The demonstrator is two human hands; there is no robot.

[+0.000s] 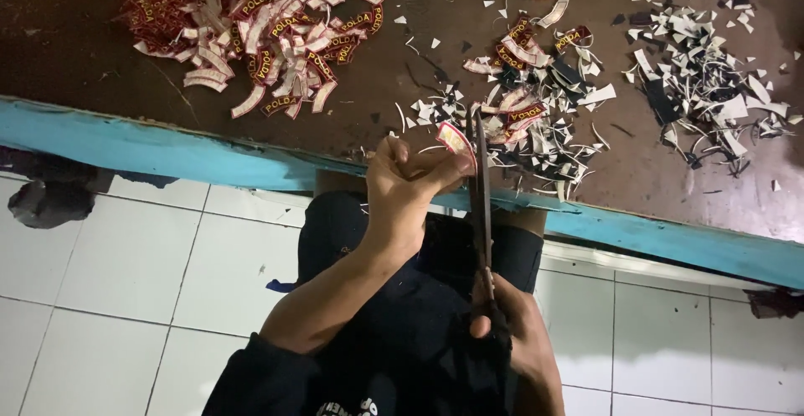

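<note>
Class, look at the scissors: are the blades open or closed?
Closed, or nearly: the scissors show as one thin dark line beside the patch the left hand holds.

This looks like a small home workshop for trimming embroidered patches. Beyond the hands runs a worn dark wooden tabletop [67, 39] with a chipped blue-painted edge [167, 149], strewn with a heap of curved maroon patches [260, 31] to the far left and piles of white and black offcuts [712, 81] to the far right. Below the hands lies a white tiled floor [109, 299].
</note>
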